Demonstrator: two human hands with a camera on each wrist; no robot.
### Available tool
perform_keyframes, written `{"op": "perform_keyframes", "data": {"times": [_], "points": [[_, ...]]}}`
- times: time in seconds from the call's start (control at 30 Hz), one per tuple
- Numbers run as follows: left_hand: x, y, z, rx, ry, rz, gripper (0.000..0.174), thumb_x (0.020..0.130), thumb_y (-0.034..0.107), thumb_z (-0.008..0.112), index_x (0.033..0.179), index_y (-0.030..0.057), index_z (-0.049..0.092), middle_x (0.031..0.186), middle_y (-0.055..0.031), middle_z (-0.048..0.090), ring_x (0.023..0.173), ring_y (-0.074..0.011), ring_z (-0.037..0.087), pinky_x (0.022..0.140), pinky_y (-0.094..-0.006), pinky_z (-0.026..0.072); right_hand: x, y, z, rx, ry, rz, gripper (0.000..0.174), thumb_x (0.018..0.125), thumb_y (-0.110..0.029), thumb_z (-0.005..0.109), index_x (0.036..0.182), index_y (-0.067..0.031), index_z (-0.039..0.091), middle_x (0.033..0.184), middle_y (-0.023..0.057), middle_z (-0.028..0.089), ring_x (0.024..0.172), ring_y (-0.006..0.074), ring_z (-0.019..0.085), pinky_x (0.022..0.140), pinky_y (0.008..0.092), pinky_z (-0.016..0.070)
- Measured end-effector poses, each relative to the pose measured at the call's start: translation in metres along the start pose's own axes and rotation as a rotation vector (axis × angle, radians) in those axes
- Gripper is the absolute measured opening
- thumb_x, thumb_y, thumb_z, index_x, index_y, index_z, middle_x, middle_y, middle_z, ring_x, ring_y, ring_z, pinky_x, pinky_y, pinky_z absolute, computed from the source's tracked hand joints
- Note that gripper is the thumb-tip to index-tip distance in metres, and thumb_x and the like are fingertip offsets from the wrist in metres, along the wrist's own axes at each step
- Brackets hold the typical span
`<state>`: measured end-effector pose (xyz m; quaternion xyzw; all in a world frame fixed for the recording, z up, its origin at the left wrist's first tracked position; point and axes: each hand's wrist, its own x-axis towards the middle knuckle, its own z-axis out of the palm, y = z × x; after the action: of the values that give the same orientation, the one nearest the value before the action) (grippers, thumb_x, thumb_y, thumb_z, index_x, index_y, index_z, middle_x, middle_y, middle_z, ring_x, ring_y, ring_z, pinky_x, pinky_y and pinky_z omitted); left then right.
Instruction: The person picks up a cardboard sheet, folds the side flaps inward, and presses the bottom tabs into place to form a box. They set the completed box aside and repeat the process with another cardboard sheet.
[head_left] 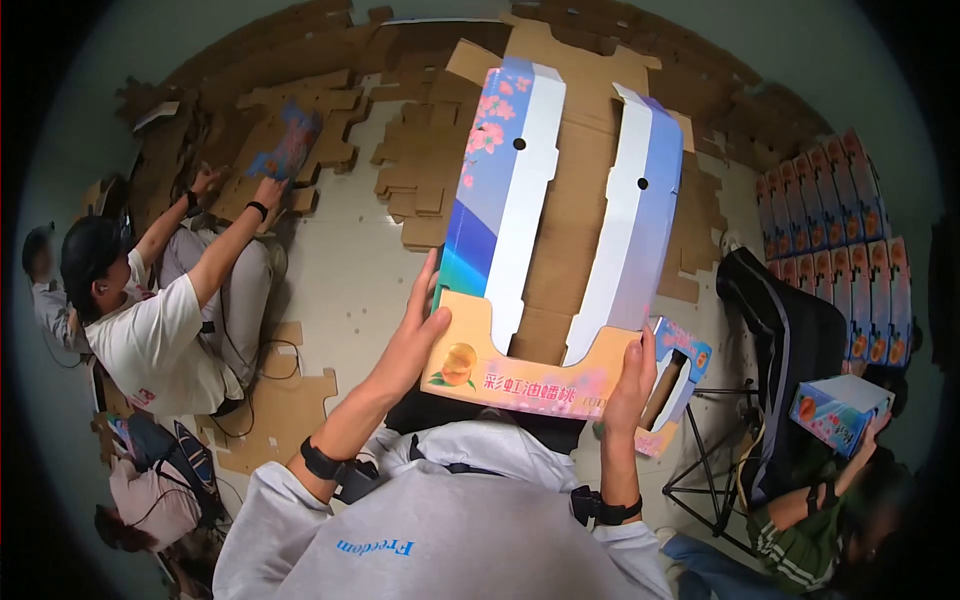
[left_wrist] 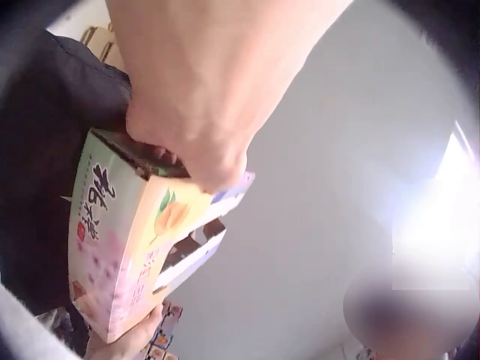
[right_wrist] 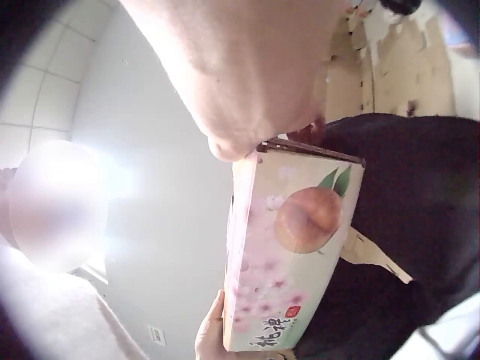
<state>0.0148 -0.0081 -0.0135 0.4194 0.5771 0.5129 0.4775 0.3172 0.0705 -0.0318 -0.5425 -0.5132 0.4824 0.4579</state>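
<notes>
A printed cardboard fruit box (head_left: 470,330) stands in front of my body, with a peach and pink lettering on its near end. Its two long sides have white inner flaps, and the plain brown bottom shows between them. At the far end, a brown flap (head_left: 545,40) lies unfolded outward. My left hand (head_left: 412,340) grips the near left corner, thumb on the front panel. The near right corner is held by my right hand (head_left: 628,385), its thumb also in front. In the left wrist view, the box's outer end panel (left_wrist: 97,232) shows blossoms and dark lettering.
Flattened brown cardboard (head_left: 420,140) lies over the floor ahead. Finished-looking printed boxes (head_left: 835,200) are stacked at right, near a black-draped stand (head_left: 780,330) and a tripod (head_left: 710,490). Another printed box (head_left: 675,380) sits beside my right hand. Other people sit left and right.
</notes>
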Motion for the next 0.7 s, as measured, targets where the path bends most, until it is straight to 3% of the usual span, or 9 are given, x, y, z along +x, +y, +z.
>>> {"op": "perform_keyframes", "data": {"times": [0.13,0.23,0.33,0.37,0.47,0.5,0.6,0.63,0.7], "points": [[0.002,-0.004,-0.002,-0.035,0.009,-0.013,0.072,0.111,0.018,0.047,0.174,0.01,0.014,0.177,-0.0149,0.019,0.162,-0.0304,0.025,0.132,-0.0431,0.02,0.002,0.013,-0.001,0.063,0.027,-0.023,0.056,0.114,-0.03,0.052,0.156,0.0063,0.045,0.141,0.0125,0.062,0.127,0.0199,0.059,0.111,0.0332,0.0442],[-0.009,-0.011,-0.001,0.099,0.052,0.047,0.075,0.107,0.016,0.054,0.172,0.0086,0.018,0.169,-0.0179,0.029,0.154,-0.0328,0.035,0.129,-0.0447,0.0277,-0.011,-0.011,-0.001,-0.018,-0.083,-0.027,0.062,0.106,-0.028,0.064,0.154,0.0048,0.044,0.141,0.0126,0.06,0.126,0.02,0.059,0.112,0.0335,0.044],[-0.041,-0.03,-0.02,0.197,-0.054,0.084,0.077,0.1,0.016,0.064,0.166,0.0061,0.025,0.156,-0.022,0.039,0.145,-0.0353,0.043,0.124,-0.0476,0.035,-0.037,0.0,-0.033,-0.13,-0.187,0.001,0.076,0.092,-0.021,0.079,0.153,0.0037,0.041,0.141,0.0164,0.058,0.124,0.0245,0.065,0.106,0.037,0.0511],[-0.052,-0.032,-0.027,0.382,-0.08,0.125,0.082,0.091,0.019,0.071,0.16,0.0065,0.028,0.146,-0.0238,0.042,0.141,-0.0377,0.046,0.12,-0.0492,0.0392,-0.047,-0.001,-0.042,-0.169,-0.211,0.096,0.081,0.081,-0.016,0.08,0.151,0.0013,0.042,0.145,0.0189,0.055,0.126,0.0323,0.065,0.109,0.0416,0.0501],[-0.067,-0.019,-0.022,0.733,0.004,0.499,0.074,0.086,0.02,0.072,0.152,0.0065,0.042,0.145,-0.0248,0.044,0.137,-0.0402,0.049,0.12,-0.0488,0.0397,-0.061,-0.035,-0.039,-0.746,-0.13,-0.443,0.086,0.076,-0.014,0.081,0.151,-0.0028,0.042,0.149,0.0223,0.054,0.132,0.0398,0.062,0.113,0.0465,0.0474],[-0.06,0.008,-0.018,0.922,0.022,0.642,0.052,0.087,0.021,0.071,0.136,0.0073,0.058,0.139,-0.021,0.052,0.128,-0.0377,0.056,0.121,-0.0476,0.0398,-0.06,-0.041,-0.032,-0.7,-0.087,-0.61,0.067,0.074,-0.009,0.076,0.138,-0.0047,0.058,0.141,0.0223,0.062,0.136,0.0411,0.059,0.115,0.0505,0.0455],[-0.035,0.047,0.013,1.163,-0.248,0.983,0.025,0.091,0.023,0.07,0.111,0.009,0.069,0.115,-0.0117,0.065,0.119,-0.0306,0.061,0.122,-0.0476,0.0386,-0.039,-0.08,-0.005,-0.931,-0.493,-0.917,0.034,0.079,-0.01,0.074,0.113,-0.0046,0.071,0.133,0.0182,0.067,0.137,0.0356,0.06,0.116,0.051,0.0447],[-0.029,0.047,0.025,1.13,-0.342,0.934,0.018,0.092,0.023,0.07,0.103,0.0086,0.07,0.106,-0.0095,0.065,0.116,-0.0286,0.063,0.121,-0.0457,0.0401,-0.037,-0.087,0.016,-0.88,-0.505,-0.885,0.008,0.084,-0.012,0.074,0.087,-0.0056,0.071,0.109,0.0129,0.071,0.118,0.031,0.067,0.115,0.0509,0.0462],[-0.019,0.038,0.044,1.061,-0.513,0.834,0.016,0.093,0.023,0.069,0.087,0.0078,0.072,0.088,-0.0051,0.066,0.108,-0.0246,0.065,0.118,-0.0418,0.0432,-0.028,-0.059,0.02,-0.928,-0.615,-0.901,0.012,0.085,-0.016,0.076,0.083,-0.007,0.068,0.095,0.0094,0.067,0.104,0.028,0.067,0.115,0.0502,0.0471]]}}
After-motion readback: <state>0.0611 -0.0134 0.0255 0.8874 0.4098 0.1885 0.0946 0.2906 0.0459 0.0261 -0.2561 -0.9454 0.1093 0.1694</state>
